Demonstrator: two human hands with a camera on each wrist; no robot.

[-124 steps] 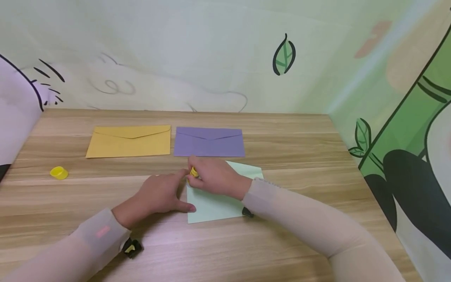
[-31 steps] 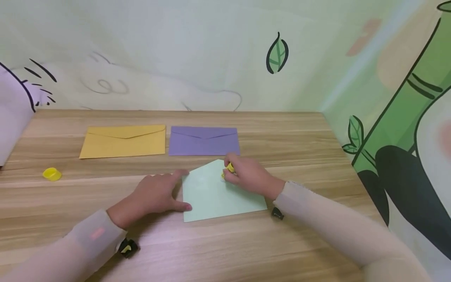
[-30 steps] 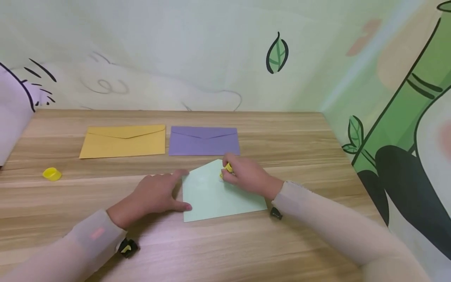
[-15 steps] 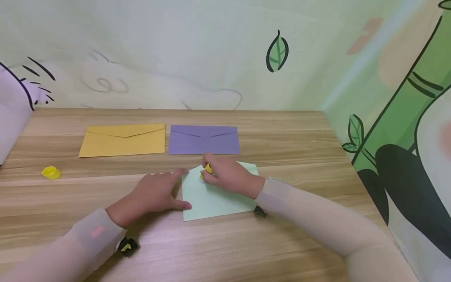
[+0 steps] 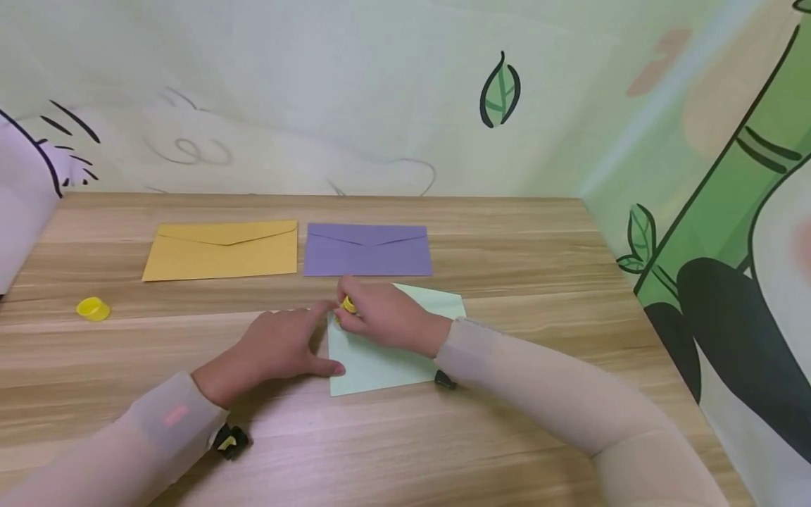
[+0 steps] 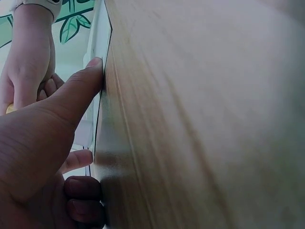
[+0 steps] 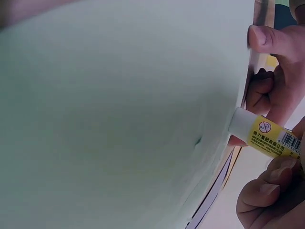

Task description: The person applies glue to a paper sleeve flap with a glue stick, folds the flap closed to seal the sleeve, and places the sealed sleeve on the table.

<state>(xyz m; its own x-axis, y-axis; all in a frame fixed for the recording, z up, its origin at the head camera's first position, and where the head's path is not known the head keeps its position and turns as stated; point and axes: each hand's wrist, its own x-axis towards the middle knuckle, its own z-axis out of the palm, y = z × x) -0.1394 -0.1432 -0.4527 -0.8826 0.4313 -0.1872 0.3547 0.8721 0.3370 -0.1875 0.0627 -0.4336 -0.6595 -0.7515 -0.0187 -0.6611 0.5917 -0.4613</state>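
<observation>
A pale green envelope (image 5: 380,366) lies flat on the wooden table, its upper edge slanting like a raised flap. My right hand (image 5: 393,318) grips a yellow glue stick (image 7: 271,137), whose white end touches the envelope near its left edge in the right wrist view. Spread at that same edge is my left hand (image 5: 272,345), thumb on the lower left corner and index finger by the upper left one. Its remaining fingers bend against the table in the left wrist view. The two hands nearly meet at the upper left corner.
Behind the hands lie a yellow envelope (image 5: 222,252) and a purple envelope (image 5: 367,251), side by side. A small yellow cap (image 5: 93,309) sits at the left of the table. A printed backdrop (image 5: 355,91) rises behind the table's far edge.
Over the last second my right hand has slid the glue stick leftward along the envelope's upper part to its left corner. My left hand has stayed in place.
</observation>
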